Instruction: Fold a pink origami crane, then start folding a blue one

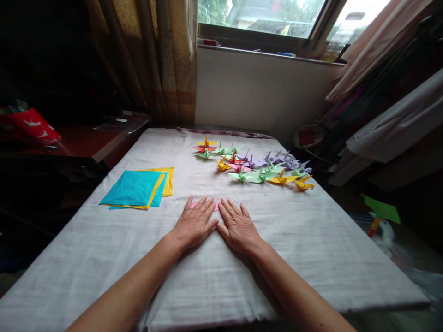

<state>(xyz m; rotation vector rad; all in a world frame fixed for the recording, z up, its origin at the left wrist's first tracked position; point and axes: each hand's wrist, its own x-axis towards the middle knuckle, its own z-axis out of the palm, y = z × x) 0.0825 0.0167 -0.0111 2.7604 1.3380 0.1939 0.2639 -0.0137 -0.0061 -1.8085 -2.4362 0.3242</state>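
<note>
A pink piece of paper (216,206) lies on the cloth-covered table, mostly hidden under my hands, so its folds cannot be made out. My left hand (196,220) rests flat over its left part, fingers stretched forward. Beside it my right hand (238,223) lies flat with its fingers at the paper's right end. The two thumbs meet or nearly meet in front of the paper. To the left is a loose stack of blue and yellow paper sheets (133,186). Folded paper cranes (263,175) in green, yellow, purple, red and pink stand in a group beyond my right hand.
The white-clothed table (194,286) ends against a wall below a window (263,18). A dark side table with a red container (32,127) stands at the left. Clothes (408,115) hang on the right, and a green paper piece (382,209) is past the right edge.
</note>
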